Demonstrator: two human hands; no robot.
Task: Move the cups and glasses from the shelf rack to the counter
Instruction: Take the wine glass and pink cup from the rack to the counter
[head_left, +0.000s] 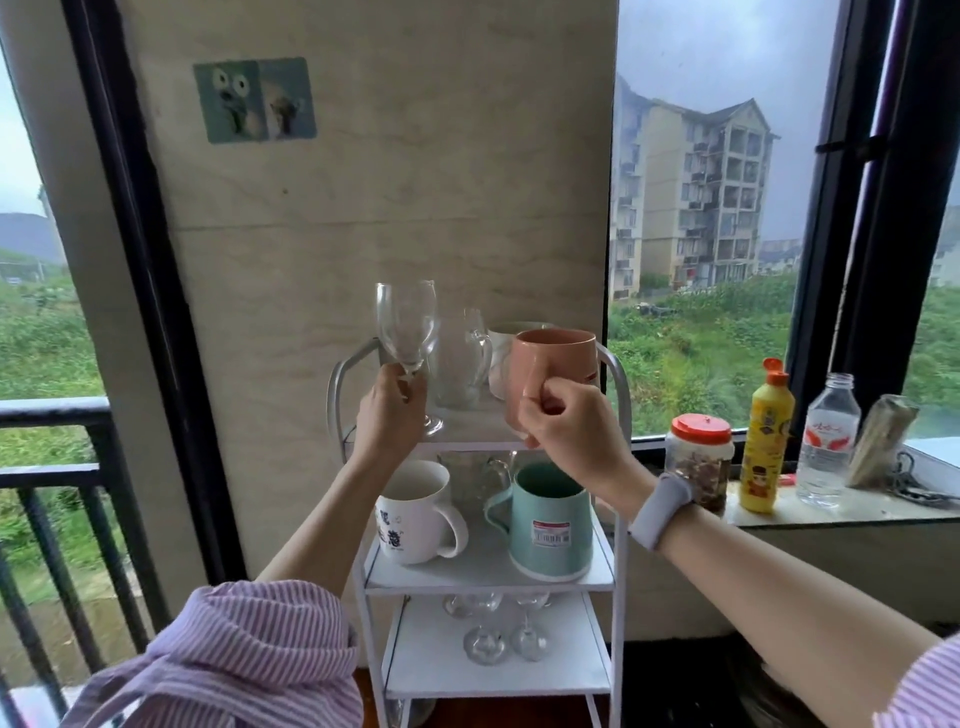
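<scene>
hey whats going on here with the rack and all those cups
A person is taking drinkware off a white metal shelf rack. The left hand grips the stem of a clear wine glass, and the right hand holds a pink ceramic mug by its handle, both at the top shelf. A white printed mug and a teal mug sit on the middle shelf.
</scene>
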